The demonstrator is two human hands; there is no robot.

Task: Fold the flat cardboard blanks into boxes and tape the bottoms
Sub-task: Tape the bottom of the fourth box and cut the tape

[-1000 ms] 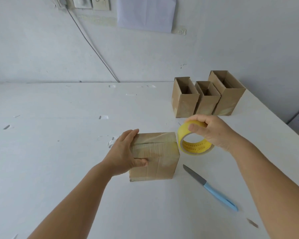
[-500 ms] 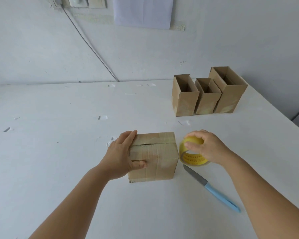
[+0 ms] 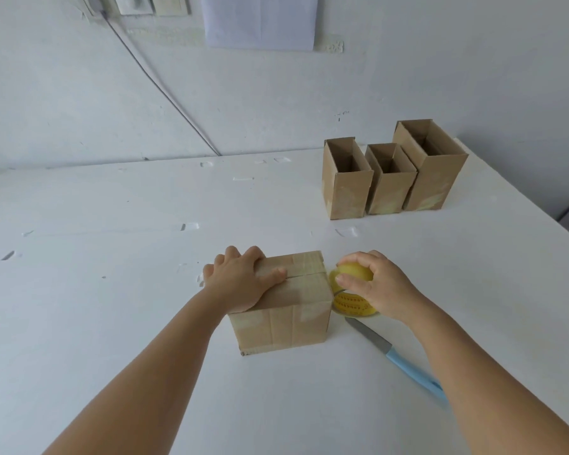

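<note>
- White tabletop (image 3: 112, 323) fills most of the view, with small scuffs and tape scraps scattered on it; white wall behind, with a sheet of paper (image 3: 260, 21) stuck up and a cable (image 3: 165, 93) running down to the table's back edge.
- Three open-topped boxes (image 3: 391, 178) stand upright in a touching row at the far right of the tabletop, well apart from the hands.
- Box being worked (image 3: 283, 310) sits centre on the tabletop, closed flaps up, seam across the top covered in clear tape that also runs down the front face.
- Left hand (image 3: 240, 280) lies palm-down on the box's top left side, fingers over the far left edge, thumb stretched along the seam; loosely flat, pressing, not pinching.
- Right hand (image 3: 375, 287) curled round the yellow tape roll (image 3: 352, 300), fingers over its top, thumb at its near side.
- The roll stands on edge just right of the box, touching or nearly touching its right wall; cannot tell which.
- Blue-handled knife (image 3: 398, 356) lies flat on the tabletop, right of the box, blade tip near the roll, handle partly under the right forearm.
</note>
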